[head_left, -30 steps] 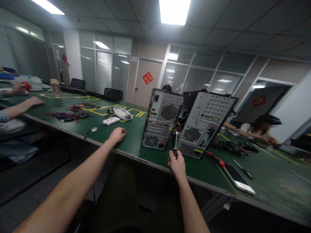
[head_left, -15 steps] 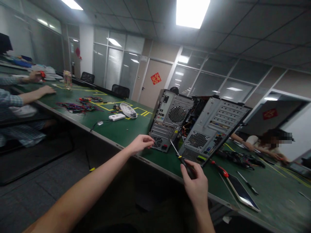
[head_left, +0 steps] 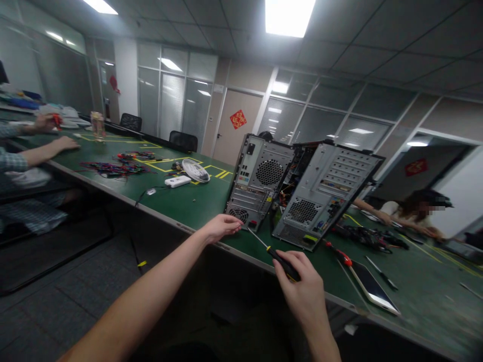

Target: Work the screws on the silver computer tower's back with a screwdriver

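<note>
My right hand (head_left: 302, 279) grips the black handle of a screwdriver (head_left: 281, 259), whose thin shaft points up and left. Its tip is close to the fingers of my left hand (head_left: 223, 227), which are pinched together; whatever they hold is too small to make out. Just behind them stands a grey computer case (head_left: 260, 181), its back panel with fan grille and ports facing me. To its right a second computer case (head_left: 320, 196) stands tilted in view, also with its back toward me. Cables show in the gap between the two.
Right of the cases lie a phone (head_left: 373, 289), red-handled pliers (head_left: 345, 260), another screwdriver (head_left: 382, 274) and black cables (head_left: 372, 239). Leftward are bundled wires (head_left: 115, 168), a white power strip (head_left: 177, 181) and a white round basket (head_left: 196, 171). Co-workers sit at both ends of the green table (head_left: 204, 201).
The screwdriver has swung left and lower, its tip moving from the case's back panel to beside my left fingertips. My left hand stays pinched near the case. The view has shifted slightly.
</note>
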Demonstrator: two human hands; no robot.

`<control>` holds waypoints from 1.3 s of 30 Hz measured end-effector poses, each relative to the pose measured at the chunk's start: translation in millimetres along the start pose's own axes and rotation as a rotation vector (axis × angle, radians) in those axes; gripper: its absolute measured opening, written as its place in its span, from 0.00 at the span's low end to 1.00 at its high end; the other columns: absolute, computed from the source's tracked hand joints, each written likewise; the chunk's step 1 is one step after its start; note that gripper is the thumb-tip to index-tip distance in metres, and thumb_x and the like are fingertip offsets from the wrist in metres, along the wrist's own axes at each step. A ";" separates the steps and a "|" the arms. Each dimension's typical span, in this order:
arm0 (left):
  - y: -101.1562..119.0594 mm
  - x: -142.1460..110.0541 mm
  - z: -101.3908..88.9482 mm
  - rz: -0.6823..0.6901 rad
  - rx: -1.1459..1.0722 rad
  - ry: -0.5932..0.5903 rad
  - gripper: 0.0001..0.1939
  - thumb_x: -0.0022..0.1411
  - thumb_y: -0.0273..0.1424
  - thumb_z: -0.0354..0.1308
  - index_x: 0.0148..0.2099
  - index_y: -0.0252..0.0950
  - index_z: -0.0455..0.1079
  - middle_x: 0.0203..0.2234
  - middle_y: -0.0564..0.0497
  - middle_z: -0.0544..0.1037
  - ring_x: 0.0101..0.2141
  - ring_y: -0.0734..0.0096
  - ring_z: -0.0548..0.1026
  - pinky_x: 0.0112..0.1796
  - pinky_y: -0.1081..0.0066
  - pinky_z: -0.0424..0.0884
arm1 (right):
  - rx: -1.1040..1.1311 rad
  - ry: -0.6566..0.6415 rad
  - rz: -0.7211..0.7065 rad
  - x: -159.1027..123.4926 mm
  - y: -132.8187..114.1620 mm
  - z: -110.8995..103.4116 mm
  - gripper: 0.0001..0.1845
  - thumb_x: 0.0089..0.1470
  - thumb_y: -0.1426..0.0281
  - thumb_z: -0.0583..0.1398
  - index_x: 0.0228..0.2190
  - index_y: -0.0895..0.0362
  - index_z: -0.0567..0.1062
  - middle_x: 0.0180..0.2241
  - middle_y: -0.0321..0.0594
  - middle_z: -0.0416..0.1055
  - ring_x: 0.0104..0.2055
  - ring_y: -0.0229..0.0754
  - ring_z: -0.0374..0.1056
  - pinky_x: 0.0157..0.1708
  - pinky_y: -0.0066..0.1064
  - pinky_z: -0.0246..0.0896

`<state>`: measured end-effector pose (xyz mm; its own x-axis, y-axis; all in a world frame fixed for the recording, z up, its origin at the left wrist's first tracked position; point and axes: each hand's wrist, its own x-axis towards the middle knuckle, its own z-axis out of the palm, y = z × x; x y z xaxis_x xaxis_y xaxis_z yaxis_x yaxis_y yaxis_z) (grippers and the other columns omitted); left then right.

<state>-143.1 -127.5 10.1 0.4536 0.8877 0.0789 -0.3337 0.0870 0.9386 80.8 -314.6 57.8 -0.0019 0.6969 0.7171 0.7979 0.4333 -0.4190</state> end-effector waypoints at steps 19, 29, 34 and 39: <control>1.8 -4.5 0.8 0.017 0.005 -0.043 0.19 0.47 0.35 0.78 0.38 0.28 0.81 0.29 0.45 0.80 0.30 0.76 0.73 0.36 0.72 0.67 | 0.100 0.014 0.188 -3.2 0.5 25.3 0.16 0.62 0.56 0.61 0.39 0.55 0.82 0.40 0.45 0.81 0.42 0.49 0.77 0.46 0.38 0.70; 1.4 -4.3 1.7 0.015 0.012 -0.041 0.21 0.45 0.36 0.79 0.38 0.30 0.81 0.28 0.47 0.80 0.29 0.77 0.73 0.35 0.73 0.67 | 0.107 -0.008 0.223 -2.5 3.6 23.9 0.18 0.61 0.54 0.61 0.39 0.55 0.83 0.39 0.45 0.81 0.38 0.48 0.76 0.45 0.38 0.71; 1.3 -5.1 1.2 0.012 0.034 -0.045 0.20 0.46 0.36 0.78 0.38 0.29 0.81 0.29 0.47 0.80 0.29 0.77 0.73 0.36 0.72 0.67 | 0.154 -0.024 0.304 -2.8 0.7 24.0 0.22 0.60 0.51 0.61 0.39 0.56 0.82 0.36 0.44 0.80 0.28 0.43 0.74 0.34 0.34 0.71; 0.9 -6.0 1.5 0.034 0.045 -0.059 0.23 0.43 0.39 0.79 0.38 0.30 0.81 0.29 0.47 0.80 0.30 0.77 0.74 0.35 0.73 0.67 | 0.200 -0.026 0.391 -2.3 -4.7 22.6 0.24 0.59 0.48 0.62 0.38 0.57 0.81 0.30 0.40 0.78 0.22 0.41 0.72 0.25 0.31 0.68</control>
<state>-144.9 -133.4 11.0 0.4910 0.8614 0.1300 -0.3131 0.0353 0.9490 63.4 -305.4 45.5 0.2595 0.8435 0.4703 0.6097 0.2346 -0.7571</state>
